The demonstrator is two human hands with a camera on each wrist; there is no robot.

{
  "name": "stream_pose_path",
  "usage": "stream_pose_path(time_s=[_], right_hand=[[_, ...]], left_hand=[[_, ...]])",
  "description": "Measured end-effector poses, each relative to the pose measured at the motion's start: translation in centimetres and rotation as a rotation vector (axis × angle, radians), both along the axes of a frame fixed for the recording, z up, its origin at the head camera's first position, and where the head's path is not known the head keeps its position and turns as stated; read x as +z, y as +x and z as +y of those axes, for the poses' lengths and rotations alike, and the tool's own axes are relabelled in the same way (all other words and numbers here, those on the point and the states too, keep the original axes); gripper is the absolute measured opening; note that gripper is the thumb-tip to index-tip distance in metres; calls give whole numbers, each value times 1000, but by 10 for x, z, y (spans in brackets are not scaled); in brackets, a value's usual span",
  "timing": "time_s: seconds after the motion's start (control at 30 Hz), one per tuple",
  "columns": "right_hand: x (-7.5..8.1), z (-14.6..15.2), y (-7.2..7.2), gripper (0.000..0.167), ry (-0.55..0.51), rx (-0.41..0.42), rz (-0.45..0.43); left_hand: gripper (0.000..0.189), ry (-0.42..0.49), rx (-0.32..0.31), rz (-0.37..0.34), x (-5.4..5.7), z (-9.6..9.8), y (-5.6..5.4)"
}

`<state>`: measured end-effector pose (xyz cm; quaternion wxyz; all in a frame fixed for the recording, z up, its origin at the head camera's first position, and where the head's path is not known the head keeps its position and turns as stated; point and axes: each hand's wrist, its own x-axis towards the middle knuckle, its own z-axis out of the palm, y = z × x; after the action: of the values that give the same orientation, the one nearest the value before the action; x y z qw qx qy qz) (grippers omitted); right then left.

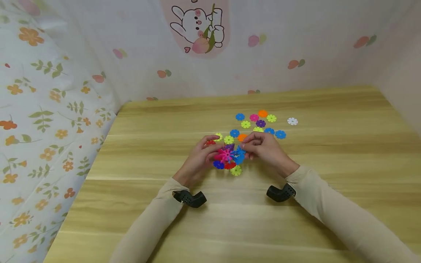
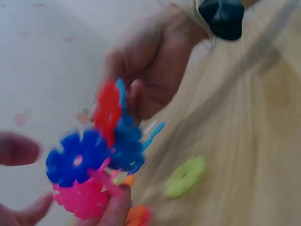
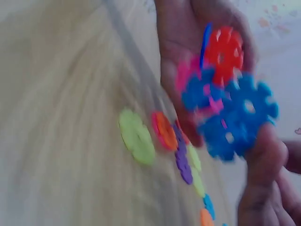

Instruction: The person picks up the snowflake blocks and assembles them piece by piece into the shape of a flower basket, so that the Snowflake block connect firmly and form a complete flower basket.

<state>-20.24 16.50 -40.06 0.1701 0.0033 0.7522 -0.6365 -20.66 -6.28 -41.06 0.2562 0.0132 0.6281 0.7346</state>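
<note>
Interlocking notched plastic discs form a cluster between the two hands, raised over the table. My left hand (image 1: 201, 155) grips its pink disc (image 2: 82, 202) between thumb and fingers. In the left wrist view, a dark blue disc (image 2: 87, 146) and a red disc (image 2: 108, 106) stand joined at angles beside the pink one. My right hand (image 1: 266, 150) pinches a lighter blue disc (image 3: 261, 99) at the cluster's right side. Another blue disc (image 3: 218, 141) overlaps it in the right wrist view. Fingers hide parts of the cluster.
Loose discs lie on the wooden table (image 1: 148, 153) behind the cluster, among them an orange disc (image 1: 263, 113), a purple disc (image 1: 261, 123) and a white disc (image 1: 292, 121) further right. A yellow-green disc (image 1: 236, 171) is nearest the person. A patterned curtain (image 1: 138, 47) hangs behind.
</note>
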Motion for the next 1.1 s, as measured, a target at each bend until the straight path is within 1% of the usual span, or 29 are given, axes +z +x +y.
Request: stream_pose_path(time_s=[0.03,0.1,0.17,0.23,0.27,0.33,0.4,0.43,0.47,0.53,0.6,0.63,0.67,0.73,0.8,0.87,0.93,1.03,1.1], right_hand=[[-1,-1,2,21,-28,-34,-5],[-3,-5,5,18,-88,-94,2],[-4,-10,8,16,-126,-118,22],[-5,-15,11,16,-127,-91,46],[-4,-17,12,16,-118,-62,51],[-2,-17,15,18,-78,19,59],[0,-10,16,20,-13,108,69],[2,-5,16,20,30,154,89],[4,2,15,20,97,199,124],[8,19,9,17,271,256,240],[10,39,1,14,489,262,380],[12,49,-5,14,609,255,440],[12,58,-11,16,720,244,481],[12,74,-23,23,890,230,512],[8,84,-33,32,996,248,503],[3,90,-39,37,1044,274,466],[-3,93,-42,37,1052,280,431],[-9,94,-42,33,1013,261,393],[-11,94,-42,30,966,244,381]], left_hand=[[44,53,1,-20,0,1,2],[46,116,-13,-6,-1,4,6],[49,102,-38,48,-2,8,6],[49,53,-23,105,-3,9,5],[50,25,-8,131,-4,9,5],[47,-53,21,169,-4,6,4],[43,-109,41,172,-5,3,4],[43,-134,44,174,-5,1,4],[41,-156,42,173,-5,0,5],[37,-171,40,162,-6,-2,5],[35,-156,43,146,-6,-3,6],[33,-139,43,136,-6,-4,5],[32,-116,44,121,-5,-4,5],[30,-79,41,105,-5,-4,4],[29,-49,29,107,-4,-3,3],[26,-5,10,111,-4,-1,2],[20,26,-10,117,-4,1,2],[16,67,-37,110,-5,4,3],[14,65,-46,107,-5,5,3]])
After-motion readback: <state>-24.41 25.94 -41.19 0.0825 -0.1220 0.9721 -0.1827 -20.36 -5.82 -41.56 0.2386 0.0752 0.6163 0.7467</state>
